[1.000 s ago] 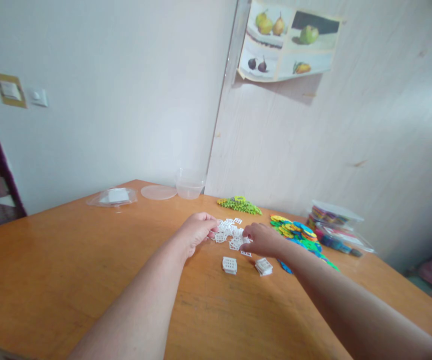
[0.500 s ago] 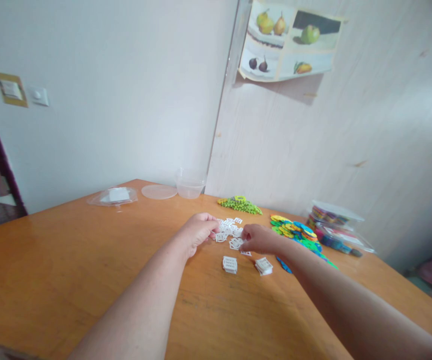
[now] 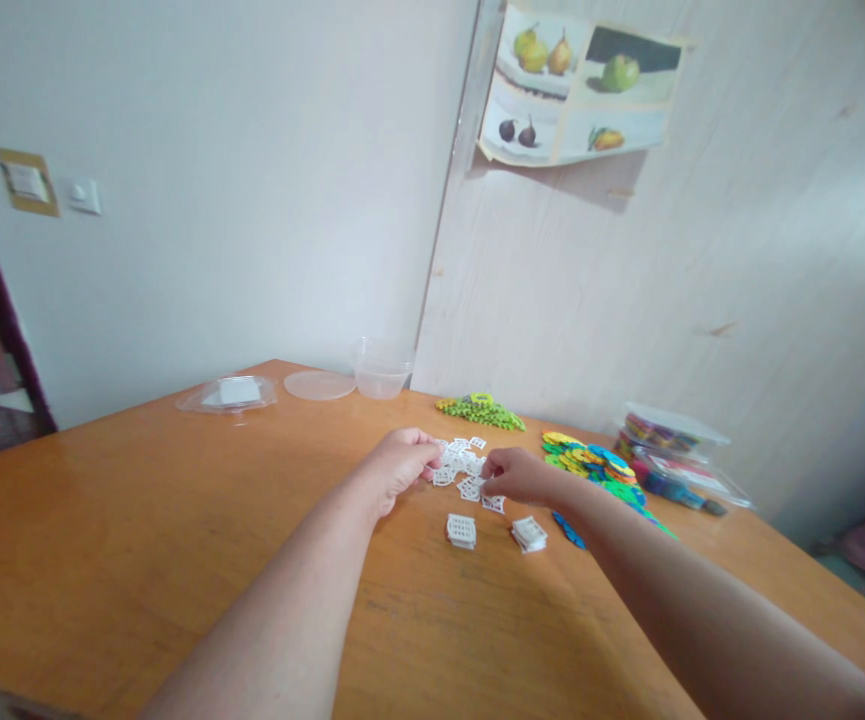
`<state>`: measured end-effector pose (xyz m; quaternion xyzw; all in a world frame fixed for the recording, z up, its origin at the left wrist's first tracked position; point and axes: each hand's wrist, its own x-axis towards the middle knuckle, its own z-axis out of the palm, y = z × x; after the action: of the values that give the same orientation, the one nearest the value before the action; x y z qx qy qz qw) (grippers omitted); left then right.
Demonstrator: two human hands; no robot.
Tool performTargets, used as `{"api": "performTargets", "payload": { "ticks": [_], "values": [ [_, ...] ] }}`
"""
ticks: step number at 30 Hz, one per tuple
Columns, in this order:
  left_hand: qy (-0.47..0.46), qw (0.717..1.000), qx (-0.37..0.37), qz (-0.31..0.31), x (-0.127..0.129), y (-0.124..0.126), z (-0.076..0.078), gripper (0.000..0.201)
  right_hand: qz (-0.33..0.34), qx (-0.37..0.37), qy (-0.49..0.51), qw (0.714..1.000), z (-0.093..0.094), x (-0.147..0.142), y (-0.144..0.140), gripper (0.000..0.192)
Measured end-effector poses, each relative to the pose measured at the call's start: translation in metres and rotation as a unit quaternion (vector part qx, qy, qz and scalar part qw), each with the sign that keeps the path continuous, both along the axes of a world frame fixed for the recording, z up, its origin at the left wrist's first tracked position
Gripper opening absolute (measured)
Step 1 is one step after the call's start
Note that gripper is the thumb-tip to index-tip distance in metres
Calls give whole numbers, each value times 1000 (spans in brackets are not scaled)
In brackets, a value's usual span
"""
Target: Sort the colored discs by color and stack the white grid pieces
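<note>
On the orange wooden table (image 3: 139, 520), seen from the head camera, both forearms reach forward to a loose heap of small white grid pieces (image 3: 460, 462); the left hand (image 3: 394, 468) rests at the heap's left edge with its fingers curled in, thumb and forefinger pinched on one white piece, though the grip itself is too small to see clearly; the right hand (image 3: 518, 477) sits at the heap's right edge, fingers bent and closed over another piece at its fingertips, so the two hands face each other across the pile, a stance that looks suited to picking pieces one by one; just nearer the person lie two small neat stacks of the same white pieces (image 3: 460, 530) and (image 3: 529, 533), apart from the heap; beyond, a green pile (image 3: 481, 408) and a mixed coloured pile (image 3: 589, 462) lie separate; clear containers (image 3: 381, 368) stand by the wall, a flat lid (image 3: 319, 385) beside them
</note>
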<state>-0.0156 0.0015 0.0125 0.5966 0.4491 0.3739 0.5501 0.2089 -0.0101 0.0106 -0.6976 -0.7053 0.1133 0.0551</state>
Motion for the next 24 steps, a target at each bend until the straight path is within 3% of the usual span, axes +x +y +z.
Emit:
{"api": "performTargets", "payload": {
  "ticks": [5, 14, 20, 24],
  "values": [
    [-4, 1000, 5, -2, 0, 1, -1, 11, -19, 26, -13, 999, 3, -4, -6, 9],
    [-4, 1000, 8, -1, 1, 1, -1, 10, -69, 113, -18, 991, 5, -10, -14, 17],
    [8, 1000, 19, -5, 1, 2, -3, 11, -77, 166, 63, 981, 1, -8, -11, 18],
    [10, 1000, 21, -5, 3, 4, -6, 11, -56, 157, 154, 974, -1, -16, -11, 21]
  ]
}}
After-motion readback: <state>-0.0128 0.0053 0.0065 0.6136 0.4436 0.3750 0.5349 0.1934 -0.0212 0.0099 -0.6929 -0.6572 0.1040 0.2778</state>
